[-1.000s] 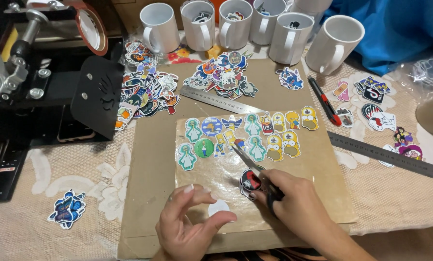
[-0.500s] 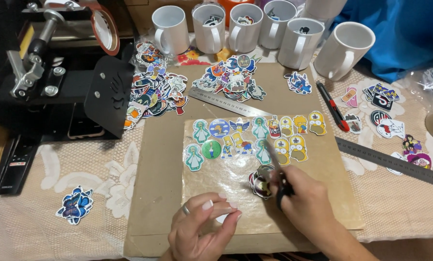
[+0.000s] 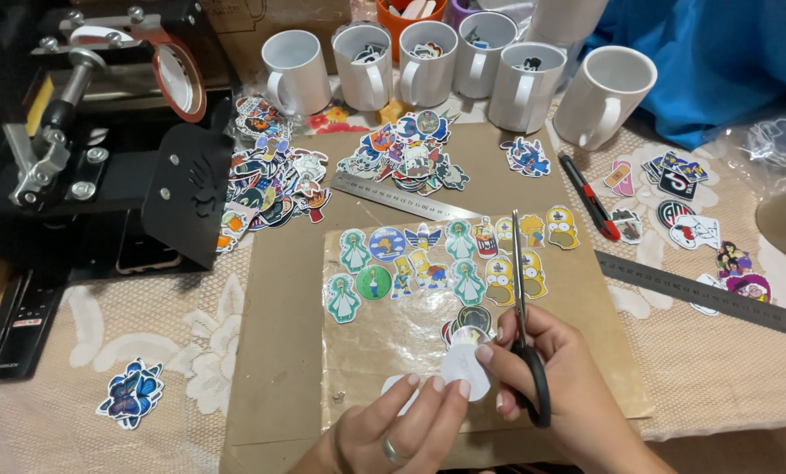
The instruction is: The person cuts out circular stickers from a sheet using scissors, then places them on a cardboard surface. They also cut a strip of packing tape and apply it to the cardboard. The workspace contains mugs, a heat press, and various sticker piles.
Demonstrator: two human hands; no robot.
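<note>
Scissors (image 3: 523, 325) are the tool in use: the right hand (image 3: 568, 386) has its fingers through the black handles near the lower edge of the view, and the long blades point away from the person, up across a clear laminated sheet (image 3: 428, 307). The blades look nearly closed, so I judge that they sit inside a cut line. The left hand (image 3: 410, 421) wears a ring and pinches a small white round cut-out (image 3: 463, 373) between thumb and fingertips, just beside the scissor handles, probably to keep the piece steady while the blades work around it. A second white piece (image 3: 399, 392) lies under the same fingers.

The sheet carries two rows of colourful stickers and rests on a brown cardboard board (image 3: 279, 351), which protects the lace tablecloth (image 3: 130, 342) below. One steel ruler (image 3: 402, 197) lies above the sheet and a second ruler (image 3: 700, 294) to the right of it, with a red-black craft knife (image 3: 590, 197) between them. Further away are heaps of loose stickers (image 3: 270, 184), a row of white mugs (image 3: 428, 66) and a black mug press (image 3: 103, 149) on the left.
</note>
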